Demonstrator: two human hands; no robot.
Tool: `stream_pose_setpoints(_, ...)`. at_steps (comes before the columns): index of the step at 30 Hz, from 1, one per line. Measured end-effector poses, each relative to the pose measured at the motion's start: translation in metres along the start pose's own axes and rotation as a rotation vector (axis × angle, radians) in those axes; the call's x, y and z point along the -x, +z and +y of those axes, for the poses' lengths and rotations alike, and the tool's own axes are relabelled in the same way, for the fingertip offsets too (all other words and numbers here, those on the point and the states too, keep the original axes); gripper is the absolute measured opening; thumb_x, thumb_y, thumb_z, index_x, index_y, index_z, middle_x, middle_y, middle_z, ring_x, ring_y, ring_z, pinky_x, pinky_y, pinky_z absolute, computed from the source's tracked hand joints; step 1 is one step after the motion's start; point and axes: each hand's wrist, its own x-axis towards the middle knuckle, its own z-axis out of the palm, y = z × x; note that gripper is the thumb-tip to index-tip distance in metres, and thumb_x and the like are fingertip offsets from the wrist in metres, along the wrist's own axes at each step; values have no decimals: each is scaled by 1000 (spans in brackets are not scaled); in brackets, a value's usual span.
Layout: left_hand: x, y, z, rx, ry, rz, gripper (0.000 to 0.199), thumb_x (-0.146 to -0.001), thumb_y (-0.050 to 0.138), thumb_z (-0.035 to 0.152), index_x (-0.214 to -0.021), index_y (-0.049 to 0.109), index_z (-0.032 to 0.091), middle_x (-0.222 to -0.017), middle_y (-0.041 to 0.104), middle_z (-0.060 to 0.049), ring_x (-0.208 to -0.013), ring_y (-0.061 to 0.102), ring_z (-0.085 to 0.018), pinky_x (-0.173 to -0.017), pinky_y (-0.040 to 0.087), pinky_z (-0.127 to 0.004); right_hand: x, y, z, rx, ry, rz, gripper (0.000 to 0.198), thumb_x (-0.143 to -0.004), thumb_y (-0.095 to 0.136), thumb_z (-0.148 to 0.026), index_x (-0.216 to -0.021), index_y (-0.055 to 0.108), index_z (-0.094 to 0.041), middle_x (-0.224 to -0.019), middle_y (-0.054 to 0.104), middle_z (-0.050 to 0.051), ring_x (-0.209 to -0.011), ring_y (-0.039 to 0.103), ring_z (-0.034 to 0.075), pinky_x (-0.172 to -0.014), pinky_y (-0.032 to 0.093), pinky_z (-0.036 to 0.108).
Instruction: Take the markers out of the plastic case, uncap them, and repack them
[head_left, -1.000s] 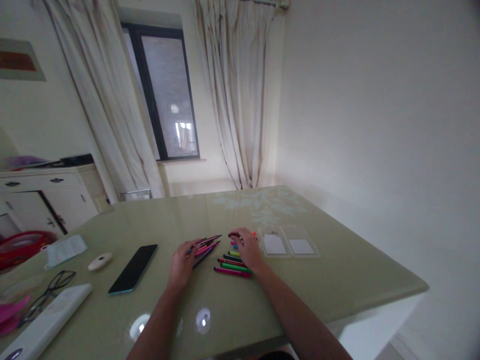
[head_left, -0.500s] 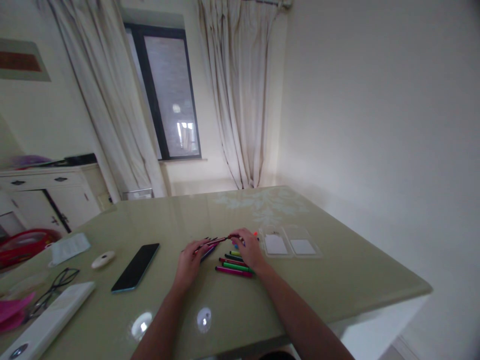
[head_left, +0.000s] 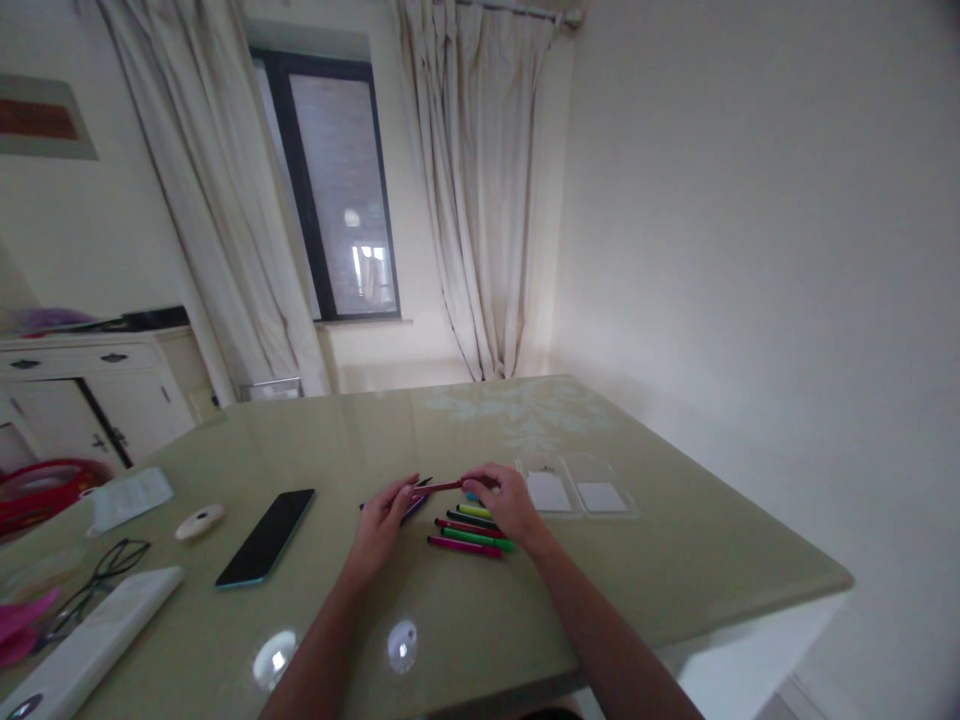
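Observation:
A slim dark red marker (head_left: 439,487) spans the gap between my two hands, just above the table. My left hand (head_left: 380,520) pinches its left end, thumb and fingers closed. The fingers of my right hand (head_left: 504,500) close around its right end; whether the cap is fully on there is hidden. Beneath and beside my left hand lie dark purple markers (head_left: 414,508), partly covered. Below my right hand several markers lie in a row, among them a green marker (head_left: 476,539), a magenta marker (head_left: 463,546) and a yellow-green marker (head_left: 473,510).
An open clear plastic case (head_left: 573,500) with white inserts lies right of my hands. To the left are a black phone (head_left: 266,538), a white oval object (head_left: 199,522), a face mask (head_left: 133,498), glasses (head_left: 112,570) and a long white object (head_left: 97,640).
My right hand has moved slightly right and down. The marker's dark tip, bare near my right fingers before, no longer shows; its right end now meets those fingers. The view shifted slightly.

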Motion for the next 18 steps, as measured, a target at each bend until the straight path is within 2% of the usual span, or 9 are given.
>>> stream_pose_setpoints(2,-1,-5,-6,-82,-41,62,52,-99,35,51,-120,72,19,-110,78,-10,-101,72,-26,-92,57,-40,10,-11,-2,68,-17,38,15,-89,67,-28,-91,79,-21,-87,78,5,-78,68,19,-75,52,29)
stream_pose_setpoints(4,0,-10,-12,-175,-72,98,43,-97,41,46,-106,74,21,-105,77,-11,-101,70,-28,-94,53,-41,22,-21,1,176,-8,21,13,-88,67,-25,-92,79,-22,-88,78,4,-81,69,20,-77,52,30)
stream_pose_setpoints(6,1,-12,-17,-252,-80,81,30,-92,51,40,-92,75,23,-98,76,-9,-98,68,-28,-94,51,-40,32,-29,6,283,9,-43,13,-87,67,-20,-93,78,-23,-92,78,4,-86,70,20,-81,51,30)
stream_pose_setpoints(9,3,-12,-18,-320,-65,14,20,-89,58,35,-86,76,25,-94,75,-6,-95,67,-26,-92,49,-36,38,-32,11,422,14,-151,12,-86,69,-16,-91,77,-23,-93,76,3,-90,69,19,-86,49,29)
stream_pose_setpoints(13,4,-10,-15,-368,-53,-26,21,-90,58,33,-91,77,26,-99,74,-7,-98,66,-26,-91,48,-35,20,-21,12,559,26,-182,11,-91,66,-22,-91,77,-22,-92,75,3,-88,68,18,-83,47,27)
stream_pose_setpoints(18,4,-10,-16,-363,-60,-11,21,-89,60,35,-90,78,25,-94,73,-7,-96,66,-27,-89,49,-37,-21,5,15,714,81,-186,19,-95,61,-25,-95,80,-21,-103,75,8,-100,67,20,-88,46,27)
